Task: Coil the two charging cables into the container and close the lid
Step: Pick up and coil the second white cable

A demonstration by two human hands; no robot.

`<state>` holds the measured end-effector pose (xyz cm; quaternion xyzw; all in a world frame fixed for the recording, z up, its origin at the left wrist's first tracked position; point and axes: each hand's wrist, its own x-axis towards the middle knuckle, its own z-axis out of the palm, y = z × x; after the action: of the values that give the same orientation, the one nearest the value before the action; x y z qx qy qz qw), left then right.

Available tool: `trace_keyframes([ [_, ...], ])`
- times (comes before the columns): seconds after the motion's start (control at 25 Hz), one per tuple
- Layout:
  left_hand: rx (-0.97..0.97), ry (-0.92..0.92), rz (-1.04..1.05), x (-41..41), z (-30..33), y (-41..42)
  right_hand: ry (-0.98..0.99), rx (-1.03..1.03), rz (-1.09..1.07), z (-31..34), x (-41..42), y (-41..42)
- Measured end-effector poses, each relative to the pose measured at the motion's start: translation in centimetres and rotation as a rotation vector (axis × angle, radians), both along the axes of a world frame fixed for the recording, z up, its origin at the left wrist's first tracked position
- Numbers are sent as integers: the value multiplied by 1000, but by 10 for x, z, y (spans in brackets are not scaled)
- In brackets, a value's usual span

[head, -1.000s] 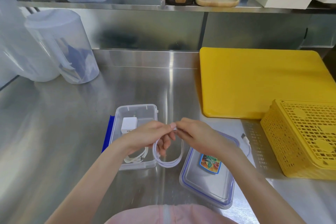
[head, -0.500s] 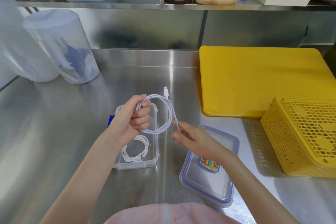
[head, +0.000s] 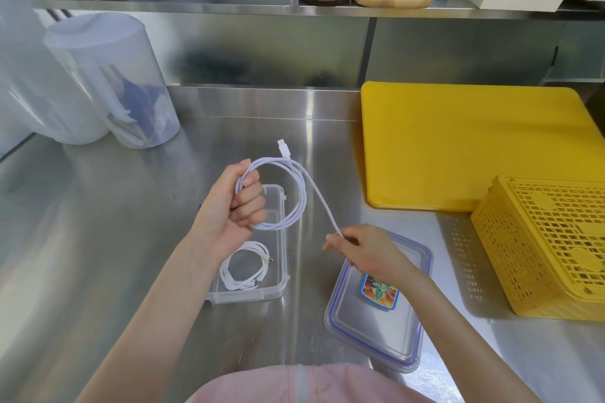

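My left hand (head: pixel 234 206) is closed around a coiled white charging cable (head: pixel 299 193), held above the clear container (head: pixel 281 285). The coil's plug sticks up at the top. A straight length of that cable runs down to my right hand (head: pixel 363 250), which pinches it between fingertips. A second white cable (head: pixel 245 268) lies coiled inside the container's near half. The clear lid (head: pixel 370 330) with a blue seal and a colourful sticker lies flat on the steel counter to the right of the container, partly under my right wrist.
A yellow cutting board (head: pixel 465 144) lies at the back right, a yellow perforated basket (head: pixel 550 245) at the right edge. Two translucent jugs (head: pixel 108 82) stand at the back left. A shelf above holds wooden trays and white boxes.
My left hand has lifted the coil from counter level to above the container. My right hand has moved right and down, drawing the cable's tail out straight.
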<state>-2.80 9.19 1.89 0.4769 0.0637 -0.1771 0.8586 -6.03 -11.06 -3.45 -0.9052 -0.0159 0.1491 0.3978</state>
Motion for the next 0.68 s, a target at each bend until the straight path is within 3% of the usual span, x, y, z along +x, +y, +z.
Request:
trace_keyframes([
  [0.24, -43, 53, 21, -5, -6, -6, 18, -94, 37, 9, 7, -4],
  [0.52, -60, 95, -8, -17, -8, -16, 56, 462, -258, 19, 15, -3],
  [0.68, -65, 111, -47, -23, -10, -26, 94, 701, -297, 27, 17, -1],
])
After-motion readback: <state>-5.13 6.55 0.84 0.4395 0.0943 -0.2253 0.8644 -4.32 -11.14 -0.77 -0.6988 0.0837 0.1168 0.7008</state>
